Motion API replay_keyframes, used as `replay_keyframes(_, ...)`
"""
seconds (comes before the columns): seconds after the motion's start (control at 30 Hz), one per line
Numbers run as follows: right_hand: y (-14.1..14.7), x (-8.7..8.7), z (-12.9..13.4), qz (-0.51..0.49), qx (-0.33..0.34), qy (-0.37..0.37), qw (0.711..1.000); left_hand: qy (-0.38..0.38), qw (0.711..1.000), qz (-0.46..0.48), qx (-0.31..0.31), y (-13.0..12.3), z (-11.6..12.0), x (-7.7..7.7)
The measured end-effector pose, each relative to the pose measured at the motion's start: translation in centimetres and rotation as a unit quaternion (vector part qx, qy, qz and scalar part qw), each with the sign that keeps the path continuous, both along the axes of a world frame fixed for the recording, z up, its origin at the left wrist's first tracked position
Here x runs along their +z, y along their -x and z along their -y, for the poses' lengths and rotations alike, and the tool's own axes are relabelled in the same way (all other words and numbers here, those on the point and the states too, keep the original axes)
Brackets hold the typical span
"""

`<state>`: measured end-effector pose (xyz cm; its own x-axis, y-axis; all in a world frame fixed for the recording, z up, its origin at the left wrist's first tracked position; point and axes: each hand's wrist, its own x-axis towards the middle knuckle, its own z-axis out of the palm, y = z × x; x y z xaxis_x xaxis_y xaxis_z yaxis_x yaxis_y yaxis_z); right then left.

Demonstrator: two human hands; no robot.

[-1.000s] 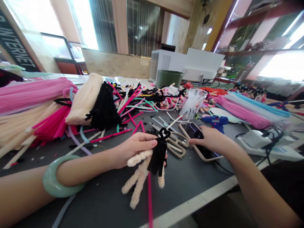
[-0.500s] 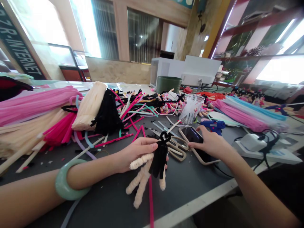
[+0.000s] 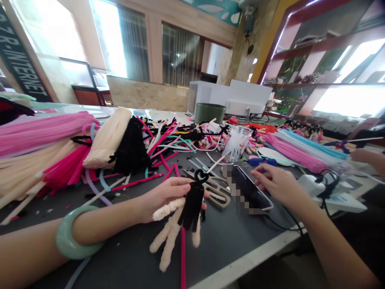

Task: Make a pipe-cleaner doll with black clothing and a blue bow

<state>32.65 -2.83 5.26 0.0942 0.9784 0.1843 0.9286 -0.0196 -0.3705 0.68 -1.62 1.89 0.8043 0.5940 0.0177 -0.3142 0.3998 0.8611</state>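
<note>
My left hand (image 3: 168, 196) pinches the top of a pipe-cleaner figure, with a black chenille body (image 3: 192, 204) and fuzzy cream limbs (image 3: 170, 233) hanging below it. A jade bangle (image 3: 75, 233) circles my left wrist. My right hand (image 3: 278, 184) hovers, fingers apart, just right of a smartphone (image 3: 248, 189) lying on the grey table (image 3: 228, 245). Its fingertips are close to a blue hot glue gun (image 3: 261, 161). Between my hands lie beige-handled scissors (image 3: 218, 194).
Bundles of pink, cream and black pipe cleaners (image 3: 132, 150) are heaped at the left, with loose pieces in the middle. A clear plastic cup (image 3: 237, 142) and a green pot (image 3: 209, 113) stand behind. Another person's hand (image 3: 368, 157) reaches in at the right.
My right hand has come off the phone and moved right. Another person's hand has appeared at the right edge. The view has tilted slightly; my left hand still holds the figure.
</note>
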Motion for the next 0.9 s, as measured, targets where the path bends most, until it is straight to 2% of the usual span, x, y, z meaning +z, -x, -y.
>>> replay_keyframes(0.13,-0.6,0.0,-0.1,-0.031,0.042,0.066,0.996,0.002,1.000,-0.012,-0.008,0.0,0.0,-0.1)
replay_keyframes(0.23,-0.9,-0.3,-0.4,-0.015,0.080,0.071,0.994,0.003,1.000,-0.015,-0.009,0.0,0.0,-0.2)
replay_keyframes(0.43,-1.1,-0.7,-0.7,-0.014,0.102,0.089,0.991,0.001,1.000,-0.016,0.001,0.1,-0.3,-0.4)
replay_keyframes(0.57,-1.3,-1.1,-0.9,0.011,0.081,0.047,0.996,-0.006,1.000,-0.016,0.000,0.1,-0.4,-0.5)
replay_keyframes(0.67,-1.6,-1.3,-1.0,-0.011,0.068,0.005,0.998,-0.015,1.000,-0.014,0.001,0.1,-0.4,-0.4)
replay_keyframes(0.9,-1.4,-0.6,-0.6,-0.023,0.070,0.018,0.997,-0.027,1.000,-0.015,0.003,0.0,-0.3,-0.3)
